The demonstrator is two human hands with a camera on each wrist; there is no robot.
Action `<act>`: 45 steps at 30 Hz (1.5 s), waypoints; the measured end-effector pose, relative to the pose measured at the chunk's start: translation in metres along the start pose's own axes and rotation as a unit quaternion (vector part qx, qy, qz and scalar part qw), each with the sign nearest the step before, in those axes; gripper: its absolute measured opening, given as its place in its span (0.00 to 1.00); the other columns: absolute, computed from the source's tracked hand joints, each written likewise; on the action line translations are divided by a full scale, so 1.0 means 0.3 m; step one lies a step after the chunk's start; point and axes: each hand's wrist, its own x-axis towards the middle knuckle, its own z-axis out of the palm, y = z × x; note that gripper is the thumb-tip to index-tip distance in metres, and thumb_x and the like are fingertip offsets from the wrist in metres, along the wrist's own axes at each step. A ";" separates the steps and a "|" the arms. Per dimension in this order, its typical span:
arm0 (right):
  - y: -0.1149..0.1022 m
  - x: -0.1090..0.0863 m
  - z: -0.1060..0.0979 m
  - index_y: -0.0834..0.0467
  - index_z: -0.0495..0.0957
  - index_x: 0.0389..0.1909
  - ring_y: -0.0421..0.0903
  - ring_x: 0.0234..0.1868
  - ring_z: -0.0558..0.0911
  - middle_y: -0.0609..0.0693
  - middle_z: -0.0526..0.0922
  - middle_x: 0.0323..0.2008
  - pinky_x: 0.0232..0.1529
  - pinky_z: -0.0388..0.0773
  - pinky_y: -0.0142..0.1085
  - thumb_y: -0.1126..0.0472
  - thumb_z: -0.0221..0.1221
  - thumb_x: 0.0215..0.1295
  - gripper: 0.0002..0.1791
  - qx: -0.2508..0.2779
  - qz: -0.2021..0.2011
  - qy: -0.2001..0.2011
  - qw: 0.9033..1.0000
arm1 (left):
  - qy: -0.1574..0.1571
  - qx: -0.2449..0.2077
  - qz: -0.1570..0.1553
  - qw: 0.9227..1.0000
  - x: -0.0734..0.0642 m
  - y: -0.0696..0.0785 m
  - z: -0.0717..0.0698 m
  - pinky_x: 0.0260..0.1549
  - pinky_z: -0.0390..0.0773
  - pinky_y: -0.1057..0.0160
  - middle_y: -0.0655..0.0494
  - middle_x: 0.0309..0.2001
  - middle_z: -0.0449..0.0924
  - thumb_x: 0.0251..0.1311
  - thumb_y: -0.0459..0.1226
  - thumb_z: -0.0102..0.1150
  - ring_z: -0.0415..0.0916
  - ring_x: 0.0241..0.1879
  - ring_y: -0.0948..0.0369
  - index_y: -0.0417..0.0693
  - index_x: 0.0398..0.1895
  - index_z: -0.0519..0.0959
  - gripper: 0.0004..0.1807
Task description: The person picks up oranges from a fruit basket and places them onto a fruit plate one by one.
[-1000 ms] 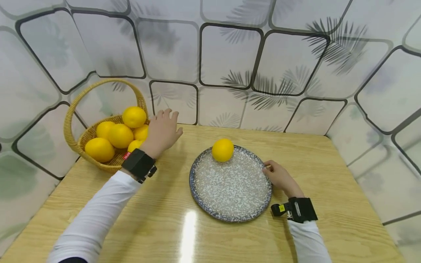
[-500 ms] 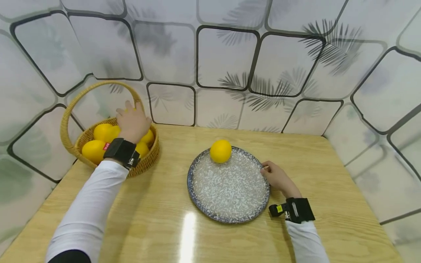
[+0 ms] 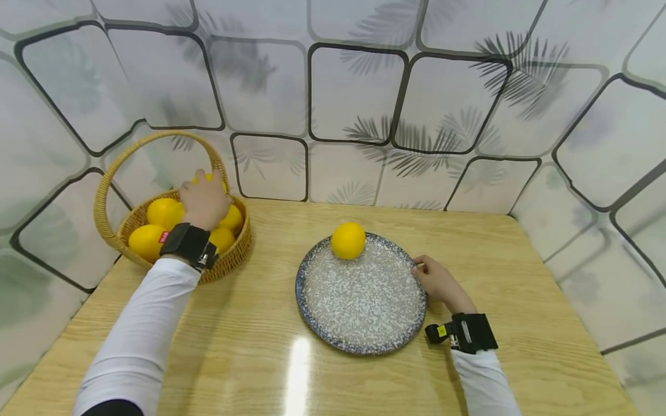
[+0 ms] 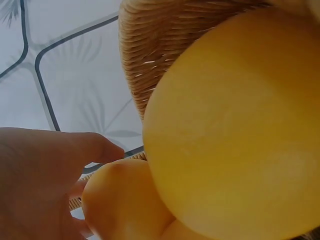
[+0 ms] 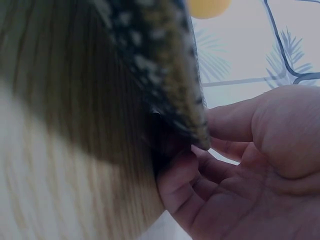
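Note:
At the left stands a wicker basket [image 3: 232, 260] of yellow oranges. My left hand [image 3: 204, 203] reaches over it, its fingers curled round the top orange [image 4: 122, 200] at the far side; in the head view the hand mostly covers that fruit. In the left wrist view the thumb lies along it, and another orange [image 4: 235, 130] looms large beside it. My right hand [image 3: 441, 283] pinches the right rim of a speckled grey plate [image 3: 364, 306] with a dark blue edge, thumb above and fingers beneath. One orange [image 3: 348, 241] sits at the plate's far side.
The basket's tall handle [image 3: 101, 202] arches up just left of and behind the left hand. A patterned wall [image 3: 343, 167] closes off the back of the wooden table [image 3: 250, 358]. One orange in the basket carries a red label [image 3: 163, 237].
My left hand has moved left from beside the basket to over its fruit, then lowered and curled round the top orange. The right hand stays at the plate's rim.

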 end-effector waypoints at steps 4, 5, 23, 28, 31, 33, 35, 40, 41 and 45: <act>0.007 -0.001 0.007 0.67 0.64 0.65 0.56 0.45 0.76 0.69 0.76 0.51 0.39 0.75 0.42 0.60 0.44 0.75 0.23 -0.003 -0.002 0.003 1.000 | 0.001 -0.017 -0.005 1.000 -0.010 -0.012 0.008 0.53 0.66 0.27 0.16 0.61 0.56 0.63 0.41 0.54 0.63 0.49 0.22 0.32 0.68 0.55 0.36; 0.008 -0.002 0.009 0.67 0.64 0.66 0.56 0.45 0.76 0.69 0.76 0.51 0.39 0.75 0.42 0.60 0.44 0.75 0.23 -0.004 -0.002 0.004 1.000 | 0.003 -0.021 -0.005 1.000 -0.012 -0.015 0.009 0.52 0.66 0.27 0.16 0.60 0.57 0.63 0.41 0.54 0.63 0.49 0.22 0.33 0.68 0.55 0.36; 0.021 -0.011 0.035 0.67 0.63 0.65 0.57 0.46 0.76 0.70 0.76 0.52 0.40 0.75 0.43 0.60 0.43 0.75 0.23 -0.010 -0.010 0.011 1.000 | 0.034 -0.051 0.009 0.998 -0.062 -0.026 0.024 0.34 0.80 0.31 0.15 0.60 0.54 0.58 0.39 0.62 0.62 0.47 0.23 0.35 0.71 0.52 0.43; 0.021 -0.013 0.034 0.67 0.63 0.66 0.57 0.46 0.76 0.70 0.76 0.52 0.40 0.75 0.43 0.60 0.43 0.75 0.24 -0.007 -0.010 0.011 1.000 | 0.034 -0.054 0.014 0.998 -0.070 -0.020 0.014 0.35 0.80 0.31 0.16 0.60 0.53 0.57 0.40 0.64 0.61 0.48 0.24 0.32 0.71 0.54 0.43; 0.021 -0.012 0.033 0.67 0.62 0.66 0.57 0.45 0.75 0.69 0.76 0.51 0.39 0.74 0.42 0.59 0.43 0.75 0.24 -0.005 -0.005 0.009 1.000 | 0.032 -0.054 0.015 0.998 -0.077 -0.013 0.009 0.35 0.80 0.32 0.17 0.59 0.54 0.56 0.41 0.64 0.62 0.48 0.25 0.30 0.70 0.55 0.44; 0.020 -0.011 0.030 0.67 0.62 0.66 0.56 0.45 0.75 0.69 0.75 0.52 0.39 0.74 0.41 0.59 0.43 0.75 0.24 -0.003 -0.003 0.005 1.000 | 0.029 -0.054 0.014 0.998 -0.081 -0.007 0.003 0.34 0.81 0.33 0.17 0.59 0.54 0.55 0.41 0.65 0.62 0.47 0.26 0.30 0.70 0.55 0.45; 0.020 -0.010 0.027 0.67 0.62 0.66 0.56 0.45 0.75 0.69 0.76 0.52 0.39 0.74 0.41 0.59 0.43 0.75 0.24 -0.004 -0.003 0.003 1.000 | 0.028 -0.054 0.014 0.998 -0.083 -0.003 -0.001 0.34 0.81 0.33 0.17 0.59 0.54 0.54 0.41 0.66 0.62 0.47 0.26 0.29 0.70 0.54 0.46; 0.019 -0.006 0.020 0.67 0.62 0.67 0.56 0.46 0.75 0.69 0.75 0.52 0.39 0.74 0.42 0.59 0.43 0.75 0.24 -0.005 -0.003 0.000 1.000 | 0.022 -0.064 0.014 0.998 -0.090 0.000 -0.009 0.36 0.80 0.31 0.17 0.61 0.54 0.53 0.40 0.67 0.61 0.50 0.24 0.29 0.70 0.53 0.47; 0.019 -0.006 0.019 0.67 0.62 0.67 0.56 0.46 0.75 0.69 0.75 0.52 0.39 0.74 0.42 0.59 0.43 0.75 0.24 -0.005 -0.002 -0.001 1.000 | 0.021 -0.067 0.014 0.997 -0.091 -0.002 -0.009 0.37 0.80 0.30 0.17 0.61 0.54 0.53 0.40 0.67 0.60 0.51 0.23 0.28 0.70 0.53 0.47; 0.018 -0.006 0.018 0.67 0.62 0.67 0.56 0.46 0.75 0.69 0.75 0.52 0.40 0.74 0.42 0.59 0.43 0.75 0.24 -0.002 0.001 -0.002 1.000 | 0.021 -0.072 0.018 0.997 -0.099 -0.010 -0.008 0.38 0.78 0.28 0.16 0.61 0.55 0.52 0.39 0.67 0.58 0.52 0.21 0.26 0.69 0.53 0.47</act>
